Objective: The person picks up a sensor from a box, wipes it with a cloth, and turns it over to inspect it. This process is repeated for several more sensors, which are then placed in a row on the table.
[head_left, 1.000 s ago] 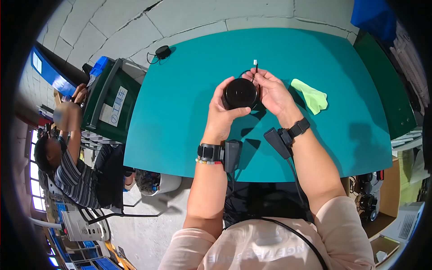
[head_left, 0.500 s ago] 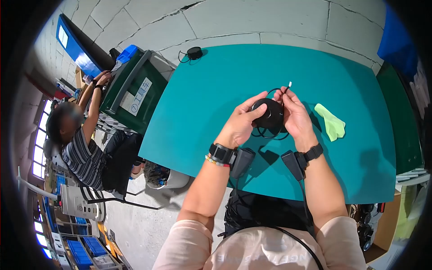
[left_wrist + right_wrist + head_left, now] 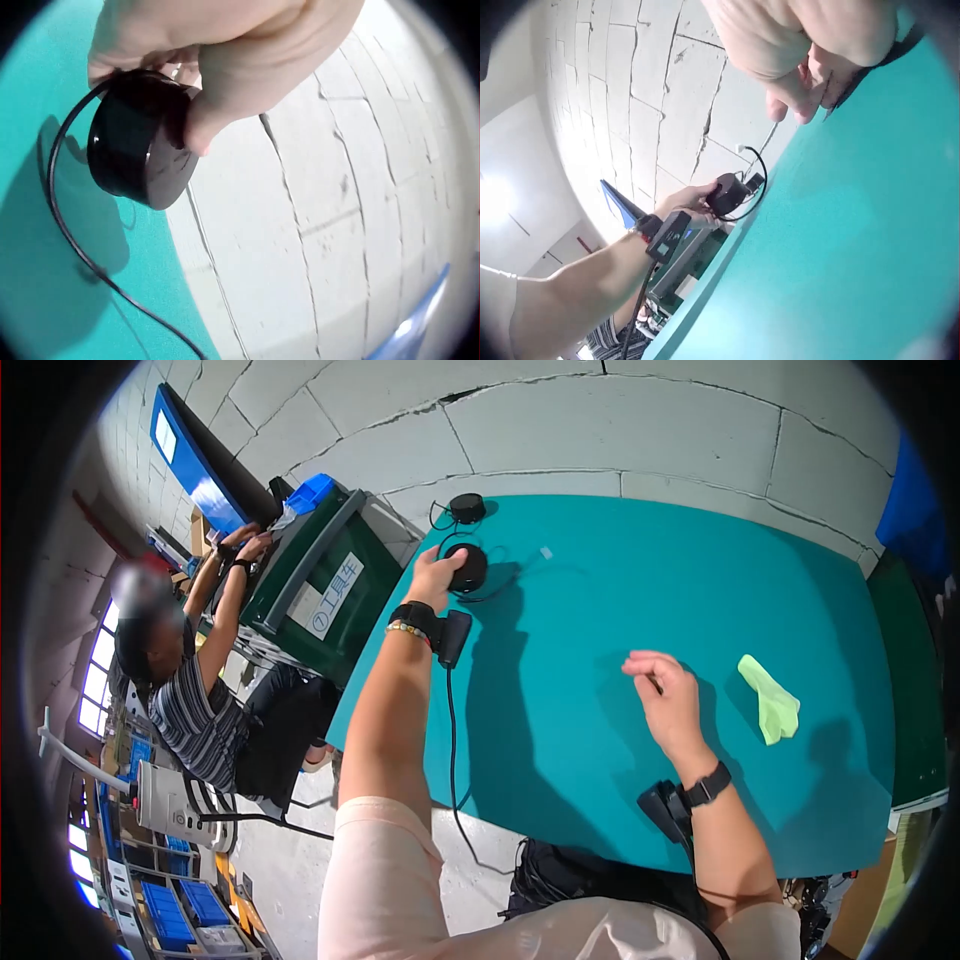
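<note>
Left hand (image 3: 432, 572) grips the black puck (image 3: 468, 568) out at the table's (image 3: 560, 760) far-left corner (cable trailing), apparently setting it down beside the other one (image 3: 465, 508). Right hand (image 3: 668, 695) hovers loosely curled, empty. Next move calls for a gentle release.

Head looks down; wrist views sit close.

We could read little. The green bin (image 3: 318, 575) beside the teal table (image 3: 620, 660) bore a white label (image 3: 323, 595) with blue characters, too small for us to make out. The blue board (image 3: 195, 455) carried a pale sticker (image 3: 162, 432), equally illegible to us.
</note>
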The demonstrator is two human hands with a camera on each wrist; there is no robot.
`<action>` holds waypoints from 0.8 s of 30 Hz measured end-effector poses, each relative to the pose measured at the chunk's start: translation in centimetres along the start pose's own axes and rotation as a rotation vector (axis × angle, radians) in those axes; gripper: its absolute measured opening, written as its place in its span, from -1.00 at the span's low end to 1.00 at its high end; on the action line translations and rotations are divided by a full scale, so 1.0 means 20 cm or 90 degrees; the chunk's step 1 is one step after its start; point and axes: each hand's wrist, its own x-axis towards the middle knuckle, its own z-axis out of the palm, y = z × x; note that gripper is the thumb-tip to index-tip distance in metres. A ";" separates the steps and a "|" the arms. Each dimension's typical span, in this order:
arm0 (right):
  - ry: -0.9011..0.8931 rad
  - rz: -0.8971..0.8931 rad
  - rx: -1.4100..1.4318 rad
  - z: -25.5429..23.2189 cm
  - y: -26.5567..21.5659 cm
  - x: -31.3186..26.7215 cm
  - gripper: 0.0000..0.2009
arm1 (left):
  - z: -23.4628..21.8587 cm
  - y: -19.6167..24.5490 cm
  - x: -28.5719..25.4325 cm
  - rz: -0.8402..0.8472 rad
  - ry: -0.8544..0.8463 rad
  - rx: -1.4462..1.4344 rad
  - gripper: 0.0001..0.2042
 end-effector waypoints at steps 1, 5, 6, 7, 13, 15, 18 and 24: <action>0.004 -0.002 0.002 0.00 -0.01 0.00 -0.81 | -0.06 -0.05 0.10 0.004 -0.003 0.002 -0.25; 0.023 0.033 0.007 -0.01 -0.05 0.01 -0.82 | -0.11 -0.10 0.35 -0.001 0.090 0.062 -0.29; 0.020 0.041 0.002 0.00 -0.05 0.02 -0.83 | -0.11 -0.09 0.40 0.003 0.095 0.077 -0.30; 0.027 0.034 -0.004 0.00 -0.04 0.02 -0.82 | -0.16 -0.18 0.56 0.050 0.102 0.156 -0.36; 0.027 0.075 0.020 0.00 -0.06 0.03 -0.82 | -0.19 -0.25 0.74 0.155 0.175 0.431 -0.48; 0.025 0.081 0.017 0.00 -0.06 0.02 -0.82 | -0.15 -0.21 0.63 0.184 0.187 0.489 -0.40; 0.017 0.065 0.004 0.00 -0.05 0.02 -0.82 | -0.02 -0.05 0.33 0.178 0.204 0.632 -0.28; 0.018 0.080 0.025 0.00 -0.04 0.02 -0.83 | -0.01 -0.10 0.28 0.244 0.214 0.690 -0.38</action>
